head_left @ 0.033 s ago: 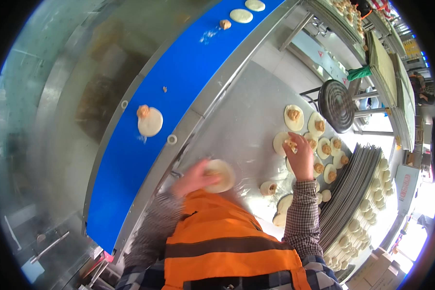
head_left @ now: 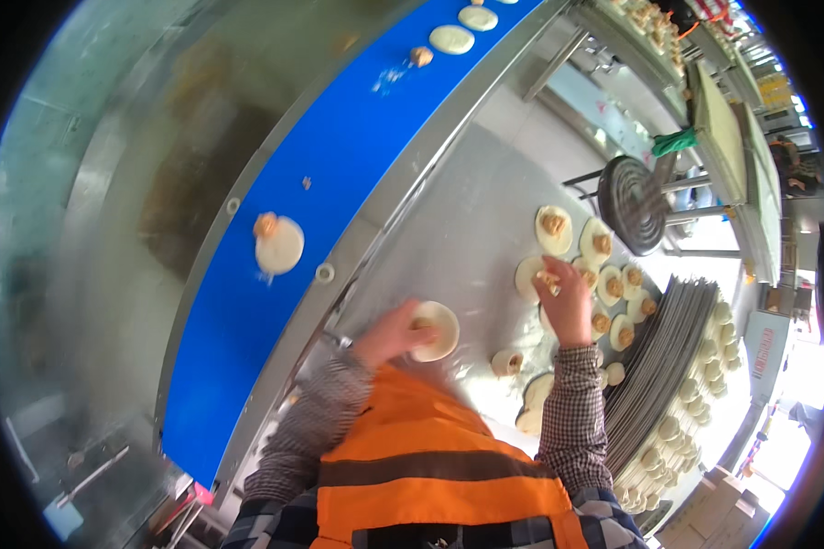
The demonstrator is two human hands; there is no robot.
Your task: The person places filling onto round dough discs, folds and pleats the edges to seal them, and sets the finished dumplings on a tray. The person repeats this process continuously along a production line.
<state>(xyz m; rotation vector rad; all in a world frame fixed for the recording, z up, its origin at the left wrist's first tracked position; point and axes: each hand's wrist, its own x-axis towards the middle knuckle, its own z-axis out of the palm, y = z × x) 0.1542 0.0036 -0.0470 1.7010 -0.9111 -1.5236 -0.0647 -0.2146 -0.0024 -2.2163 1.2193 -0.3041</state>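
Just below the centre of the view, toward six o'clock, a pale dough round (head_left: 446, 334) lies on a steel table (head_left: 421, 238). The person's left hand (head_left: 392, 336) reaches over it from the nine o'clock side, fingers drawn narrow at some brown filling (head_left: 422, 326); whether they pinch it or only touch it cannot be told. Near three o'clock, the right hand (head_left: 566, 300) bends over a second dough round (head_left: 525, 280), thumb and forefinger close together at a lump of filling; how firmly they hold it cannot be told either.

Around the right hand, mostly from its twelve to its five o'clock, sit filled rounds (head_left: 553, 241), each topped with a brown lump. Toward half past four from the centre are a small dough roll (head_left: 501, 364) with filling showing at its end and, beyond it, overlapping plain rounds (head_left: 535, 403).

A blue conveyor belt (head_left: 339, 151) curves from one o'clock to eight; on it, at half past nine, a belt round (head_left: 281, 249) has filling on its upper left edge. A dark round stool (head_left: 631, 205) stands past two o'clock, and at half past three leans a row of thin trays (head_left: 664, 343). At six o'clock is the wearer's orange apron (head_left: 430, 430).
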